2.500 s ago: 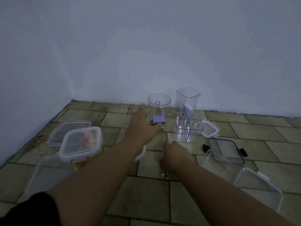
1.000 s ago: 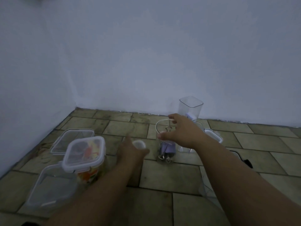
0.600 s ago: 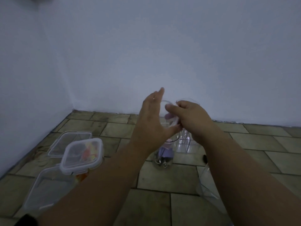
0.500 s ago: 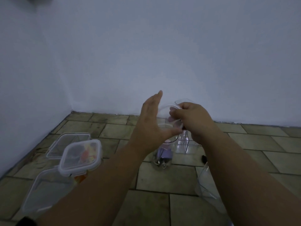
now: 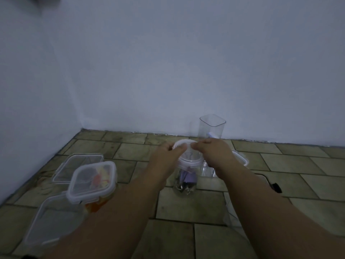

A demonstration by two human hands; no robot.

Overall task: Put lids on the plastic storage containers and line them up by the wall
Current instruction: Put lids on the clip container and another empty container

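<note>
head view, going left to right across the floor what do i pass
empty tub → lidded tub → left hand → jar, both hands pinching its lid → right hand → small lid → black clip

Dim corner: pale bluish walls (image 5: pixel 186 62), worn olive-brown tiled floor (image 5: pixel 298 176).

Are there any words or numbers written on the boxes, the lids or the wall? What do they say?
None: no word, number or sign can be read.
The round jar, its lid, the tall square container and the lidded box are plain clear plastic, and the wall is bare.
The picture is dim, so tiny moulded marks would not show.
</note>
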